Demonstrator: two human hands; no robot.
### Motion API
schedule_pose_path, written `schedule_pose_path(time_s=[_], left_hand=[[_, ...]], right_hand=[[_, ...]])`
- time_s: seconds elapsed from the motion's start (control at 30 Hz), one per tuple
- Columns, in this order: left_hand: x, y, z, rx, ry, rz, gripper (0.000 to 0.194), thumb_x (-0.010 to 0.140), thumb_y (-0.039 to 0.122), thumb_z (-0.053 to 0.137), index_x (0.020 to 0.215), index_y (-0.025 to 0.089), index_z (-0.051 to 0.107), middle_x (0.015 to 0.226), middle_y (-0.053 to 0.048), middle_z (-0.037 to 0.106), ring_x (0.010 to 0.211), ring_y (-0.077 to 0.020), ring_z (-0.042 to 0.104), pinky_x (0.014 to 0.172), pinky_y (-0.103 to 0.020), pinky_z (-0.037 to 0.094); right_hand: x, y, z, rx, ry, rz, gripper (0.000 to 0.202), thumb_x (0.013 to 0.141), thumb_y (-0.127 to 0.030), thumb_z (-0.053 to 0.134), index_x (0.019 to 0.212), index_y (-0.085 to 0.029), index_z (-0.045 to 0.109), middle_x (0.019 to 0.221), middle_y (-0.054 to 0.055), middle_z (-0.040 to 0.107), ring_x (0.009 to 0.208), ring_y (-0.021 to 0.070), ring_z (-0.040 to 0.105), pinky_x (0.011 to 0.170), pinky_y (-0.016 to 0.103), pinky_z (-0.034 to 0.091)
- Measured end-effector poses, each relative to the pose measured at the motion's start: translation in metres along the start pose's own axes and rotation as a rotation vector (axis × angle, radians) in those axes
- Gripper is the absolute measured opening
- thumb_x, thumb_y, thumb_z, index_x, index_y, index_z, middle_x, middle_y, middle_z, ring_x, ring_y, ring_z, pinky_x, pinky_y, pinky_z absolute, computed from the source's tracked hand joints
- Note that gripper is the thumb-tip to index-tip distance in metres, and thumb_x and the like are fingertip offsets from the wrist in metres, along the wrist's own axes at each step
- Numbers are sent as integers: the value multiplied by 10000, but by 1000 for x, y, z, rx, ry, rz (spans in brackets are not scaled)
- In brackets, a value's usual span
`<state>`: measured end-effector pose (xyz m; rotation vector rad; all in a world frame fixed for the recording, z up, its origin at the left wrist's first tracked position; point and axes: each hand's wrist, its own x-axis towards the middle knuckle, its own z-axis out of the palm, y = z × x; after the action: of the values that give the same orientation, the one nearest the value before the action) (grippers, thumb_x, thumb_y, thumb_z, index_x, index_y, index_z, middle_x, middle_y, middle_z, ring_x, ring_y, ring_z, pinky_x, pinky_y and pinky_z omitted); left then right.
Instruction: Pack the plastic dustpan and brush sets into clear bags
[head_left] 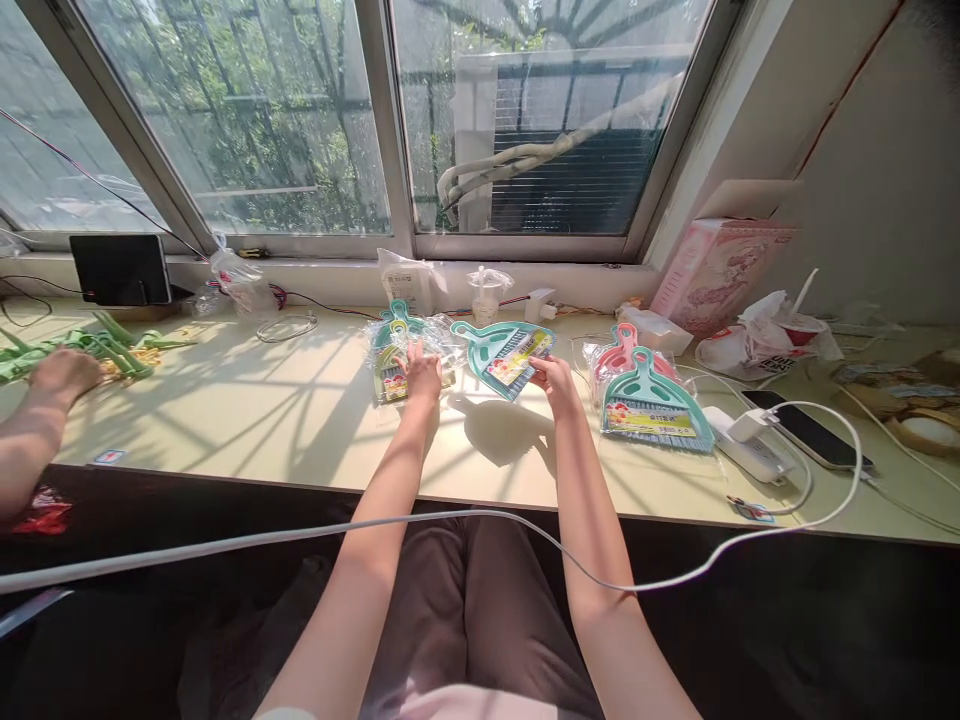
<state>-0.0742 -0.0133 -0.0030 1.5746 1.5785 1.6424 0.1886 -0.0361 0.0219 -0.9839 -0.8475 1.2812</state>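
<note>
My right hand (pixel 553 382) grips the edge of a teal dustpan and brush set (pixel 499 352), holding it above the table with its handle pointing left. A printed label crosses its brush. My left hand (pixel 421 374) rests on a stack of plastic-wrapped dustpan sets (pixel 388 372), its fingers apart on the wrapping; the teal handle sticks out at the back. Right of my right hand lie another teal dustpan set (pixel 652 405) with a label and blue-grey bristles, and a wrapped pink dustpan set (pixel 621 350) partly hidden behind it.
A white cable (pixel 450 516) hangs across in front of my forearms. A power strip (pixel 750 450), a phone (pixel 806 430) and a pink box (pixel 724 270) stand to the right. At the far left another person's hand (pixel 66 372) touches green strips (pixel 112 345). A tablet (pixel 120 270) leans near the window.
</note>
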Motion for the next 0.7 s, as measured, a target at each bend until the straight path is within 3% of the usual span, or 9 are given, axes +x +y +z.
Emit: schedule_pose_path(time_s=[0.13,0.3,0.53,0.7], left_hand=[[1,0,-6,227,105,-33,167,975,178,597,946,205,759,1590,-184,593,1680,-349,269,1390,-580,108],[1,1,-9,296,199,43,231,1007,171,553,1016,229,777,1580,-142,614,1697,-268,235,1396,-477,192],[-5,12,-12,250,91,190,366,1066,264,459,1212,232,793,1576,-113,626,1704,-283,184,1397,-607,140],[-8,16,-12,154,8,246,338,1039,299,547,1248,196,792,1592,-154,603,1695,-333,209,1404,-605,23]], right_hand=[[-3,1,1,-141,-92,117,89,755,-72,757,810,-141,741,797,82,789,690,178,725,703,281,633],[-3,4,1,-140,-44,86,93,773,-74,756,814,-155,735,805,68,789,717,178,729,762,293,645],[-3,3,8,-66,-43,57,106,769,-97,783,817,-162,714,802,54,788,716,171,732,785,321,665],[-1,11,17,-45,-29,19,140,736,-96,798,836,-161,725,775,45,779,677,178,723,796,360,676]])
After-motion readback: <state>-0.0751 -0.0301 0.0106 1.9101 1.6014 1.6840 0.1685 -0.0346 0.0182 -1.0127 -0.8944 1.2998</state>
